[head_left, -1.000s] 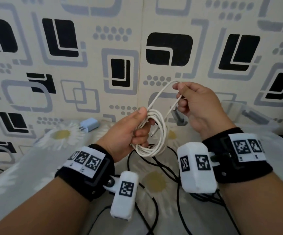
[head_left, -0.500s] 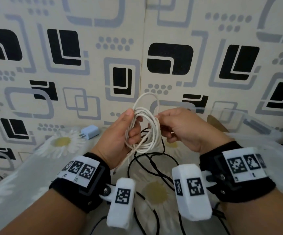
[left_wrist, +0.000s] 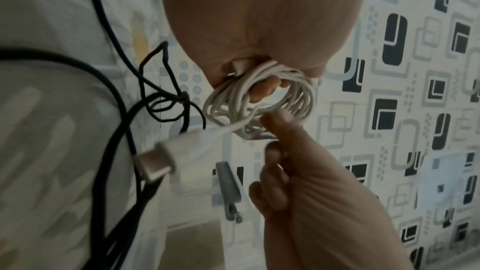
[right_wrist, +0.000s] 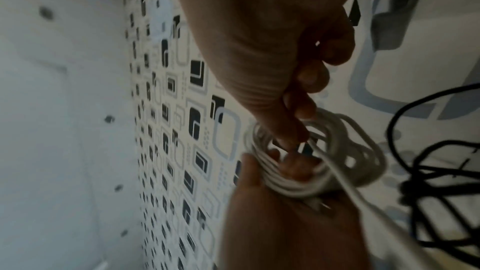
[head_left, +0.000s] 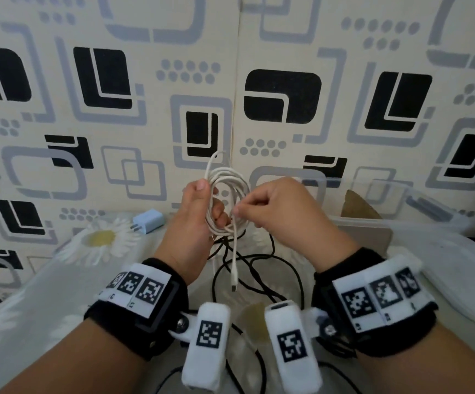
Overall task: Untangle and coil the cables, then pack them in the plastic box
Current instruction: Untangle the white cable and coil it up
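Observation:
A white cable is wound into a small coil held up in front of the wall. My left hand grips the coil's left side, thumb on top and fingers through the loop. My right hand pinches the cable's loose tail at the coil's right side. That tail hangs down and ends in a USB-C plug. In the left wrist view the coil and the plug show close up. The right wrist view has the coil between both hands. A tangle of black cables lies on the cloth below.
A clear plastic box stands open at the right against the patterned wall, a grey clip-like piece near it. A pale blue charger plug lies on the daisy-print cloth at the left.
The right hand came down from above the coil and in to its right side. The coil rose and turned more upright, and the tail with its plug now hangs free below.

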Demonstrator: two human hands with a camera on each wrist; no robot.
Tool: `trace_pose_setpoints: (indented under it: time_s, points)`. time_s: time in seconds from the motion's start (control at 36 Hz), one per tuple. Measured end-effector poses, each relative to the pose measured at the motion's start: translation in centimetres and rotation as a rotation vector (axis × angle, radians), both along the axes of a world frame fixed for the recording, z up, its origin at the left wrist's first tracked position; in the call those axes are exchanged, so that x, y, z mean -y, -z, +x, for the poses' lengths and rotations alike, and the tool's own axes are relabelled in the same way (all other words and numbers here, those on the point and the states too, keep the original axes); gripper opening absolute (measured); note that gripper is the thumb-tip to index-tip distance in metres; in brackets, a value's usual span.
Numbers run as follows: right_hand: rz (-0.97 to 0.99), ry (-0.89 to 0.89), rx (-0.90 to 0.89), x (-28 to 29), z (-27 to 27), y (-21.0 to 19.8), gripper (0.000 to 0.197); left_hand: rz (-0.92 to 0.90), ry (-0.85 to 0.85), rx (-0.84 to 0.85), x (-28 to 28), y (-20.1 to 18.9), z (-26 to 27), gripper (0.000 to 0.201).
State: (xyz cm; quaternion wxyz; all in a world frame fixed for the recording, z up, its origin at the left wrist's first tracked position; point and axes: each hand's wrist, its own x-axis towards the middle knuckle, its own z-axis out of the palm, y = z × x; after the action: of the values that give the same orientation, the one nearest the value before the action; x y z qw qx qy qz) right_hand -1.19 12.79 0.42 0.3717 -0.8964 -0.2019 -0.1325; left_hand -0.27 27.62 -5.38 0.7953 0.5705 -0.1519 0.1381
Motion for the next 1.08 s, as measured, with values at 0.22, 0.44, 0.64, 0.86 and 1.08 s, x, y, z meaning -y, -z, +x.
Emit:
trace_pose_setpoints:
  time_s: [0.22, 0.44, 0.64, 0.86, 1.08]
  points:
    - [-0.343, 0.132, 0.119, -1.4, 0.2, 1.7, 0.024, 0.062, -0.04, 0.012, 0.5, 0.3, -0.3, 0.04]
    - [0.106, 0.029, -0.063, -1.7, 0.8, 2.6, 0.01, 0.053, -0.088, 0.037, 0.4, 0.4, -0.1, 0.029]
    - [-0.046, -0.252, -0.247, -0.8, -0.5, 1.2, 0.004, -0.021, -0.157, -0.017, -1.0, 0.6, 0.9, 0.026]
    - [-0.052, -0.366, -0.35, 0.6, -0.9, -0.2, 0.003, -0.211, -0.15, -0.126, -1.8, -0.6, 0.6, 0.028]
    - [0.354, -0.247, -0.303, 3.0, 0.2, -2.2, 0.01, -0.308, -0.094, -0.198, -3.1, -0.7, 1.1, 0.019]
